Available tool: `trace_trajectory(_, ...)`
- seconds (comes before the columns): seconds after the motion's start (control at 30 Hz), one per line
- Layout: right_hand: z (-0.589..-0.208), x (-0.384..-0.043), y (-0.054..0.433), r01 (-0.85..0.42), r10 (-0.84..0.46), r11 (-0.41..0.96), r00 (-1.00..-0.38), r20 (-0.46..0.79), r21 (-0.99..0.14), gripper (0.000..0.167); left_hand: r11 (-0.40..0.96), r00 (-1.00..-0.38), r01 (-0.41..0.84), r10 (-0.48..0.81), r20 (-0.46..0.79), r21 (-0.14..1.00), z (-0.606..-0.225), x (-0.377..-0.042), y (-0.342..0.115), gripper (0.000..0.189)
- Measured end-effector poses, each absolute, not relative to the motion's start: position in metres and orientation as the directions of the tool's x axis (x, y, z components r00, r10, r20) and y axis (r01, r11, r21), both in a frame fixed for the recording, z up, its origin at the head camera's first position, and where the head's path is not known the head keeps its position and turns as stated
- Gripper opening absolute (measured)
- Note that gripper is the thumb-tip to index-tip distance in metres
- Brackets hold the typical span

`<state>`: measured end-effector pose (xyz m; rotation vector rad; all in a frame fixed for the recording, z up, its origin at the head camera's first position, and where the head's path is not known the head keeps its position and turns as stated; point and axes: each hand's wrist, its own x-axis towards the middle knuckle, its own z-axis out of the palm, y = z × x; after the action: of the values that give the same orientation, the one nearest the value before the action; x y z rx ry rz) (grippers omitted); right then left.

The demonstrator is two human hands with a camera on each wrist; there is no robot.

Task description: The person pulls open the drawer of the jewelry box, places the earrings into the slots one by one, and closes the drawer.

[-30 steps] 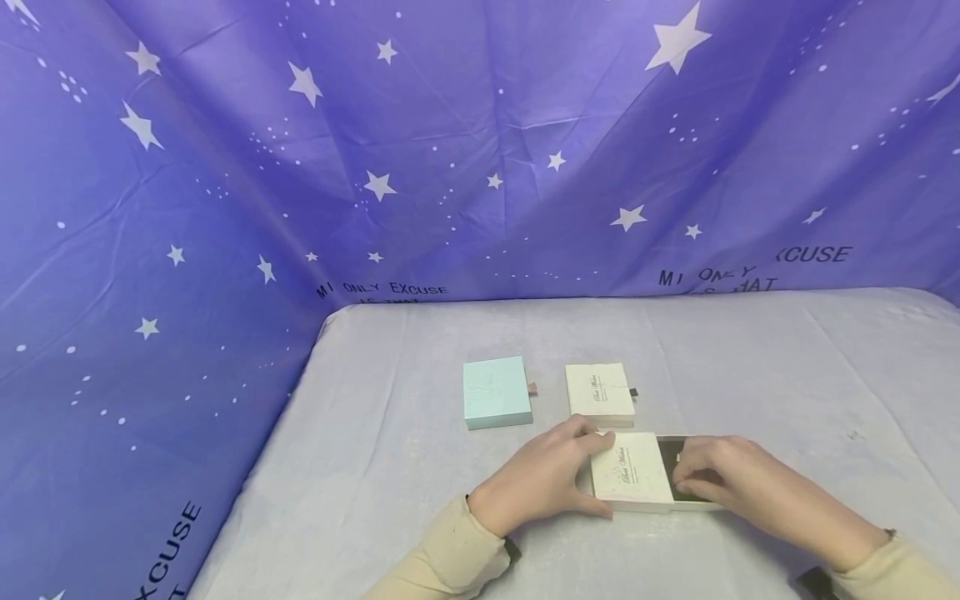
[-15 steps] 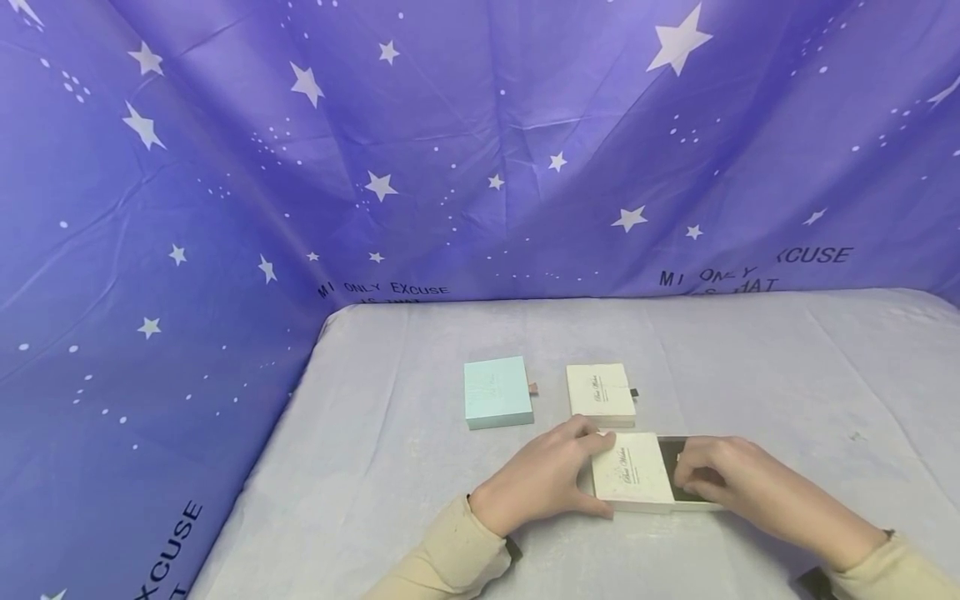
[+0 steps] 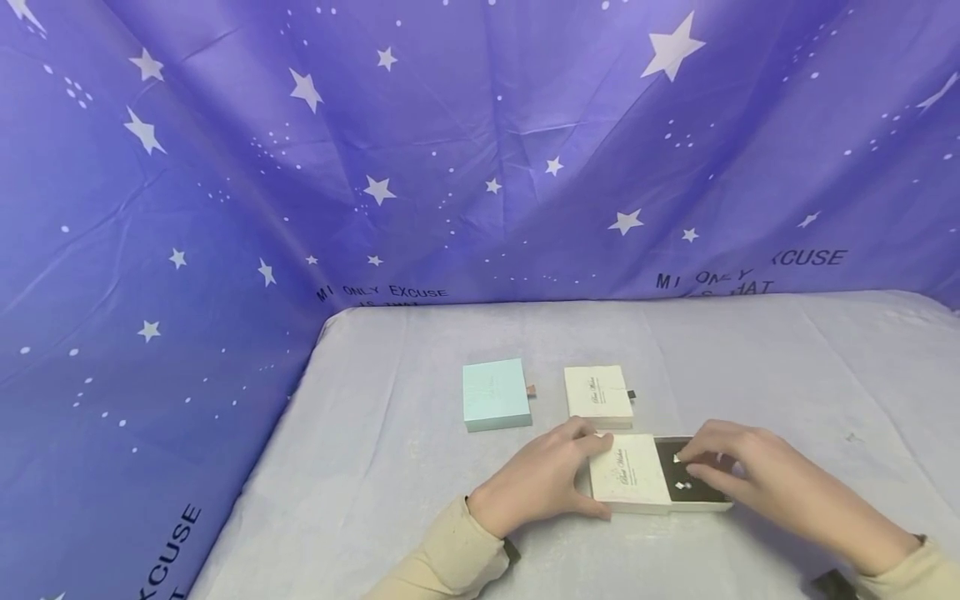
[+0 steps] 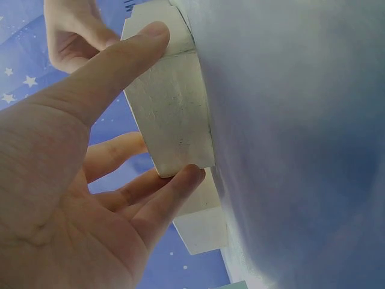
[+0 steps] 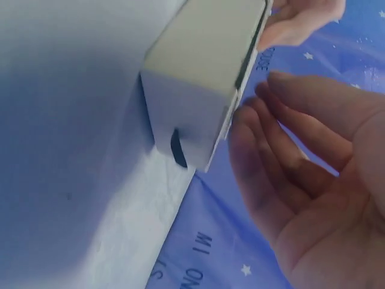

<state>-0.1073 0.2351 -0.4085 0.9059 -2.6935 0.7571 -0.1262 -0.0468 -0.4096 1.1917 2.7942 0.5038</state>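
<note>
A cream drawer-style jewelry box (image 3: 632, 471) lies on the table with its drawer pulled out to the right. My left hand (image 3: 534, 473) grips the box's outer sleeve, thumb on the near side and fingers at the left end and far side, as the left wrist view shows too. Over the drawer's dark insert (image 3: 667, 450) hovers my right hand (image 3: 757, 467), its thumb and fingers loosely bent and slightly apart. Two small shiny earrings show on the insert, the nearer earring (image 3: 681, 485) in plain sight, the farther earring (image 3: 677, 457) beside the index fingertip. A black pull tab (image 5: 178, 149) hangs at the drawer's end.
Behind the held box lies a second cream box (image 3: 597, 393) with a black tab. To its left is a mint-green box (image 3: 496, 393) with a pinkish tab. A grey-white cloth (image 3: 390, 467) covers the table, and a purple star-printed curtain (image 3: 465, 150) hangs behind it.
My right hand has lifted and moved slightly right, its thumb and finger parting, so the earrings on the dark insert come into sight. My left hand stays on the sleeve.
</note>
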Motion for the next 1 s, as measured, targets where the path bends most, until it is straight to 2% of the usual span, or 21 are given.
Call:
trace_trajectory(0.17, -0.411, -0.105, 0.247, -0.563, -0.403, 0.734, -0.811, 0.423, -0.380, 0.030, 0.638, -0.689, 0.700, 0.721, 0.072, 0.321, -0.410, -0.126, -0.045, 0.086)
trace_trajectory(0.33, -0.420, -0.104, 0.259, -0.549, -0.370, 0.747, -0.812, 0.452, -0.375, 0.029, 0.638, -0.690, 0.699, 0.720, 0.072, 0.324, -0.411, -0.126, -0.045, 0.085)
trace_trajectory(0.63, -0.432, -0.106, 0.267, -0.481, -0.372, 0.725, -0.876, 0.307, -0.494, 0.026, 0.644, -0.703, 0.685, 0.708, 0.073, 0.341, -0.409, -0.125, -0.046, 0.085)
trace_trajectory(0.87, -0.437, -0.107, 0.272, -0.478, -0.411, 0.693, -0.877, 0.249, -0.540, 0.024, 0.646, -0.705, 0.683, 0.705, 0.077, 0.340, -0.410, -0.124, -0.047, 0.086)
trace_trajectory(1.0, -0.439, -0.108, 0.275, -0.448, -0.438, 0.662, -0.882, 0.176, -0.601, 0.019, 0.644, -0.703, 0.687, 0.707, 0.083, 0.336, -0.410, -0.124, -0.047, 0.086)
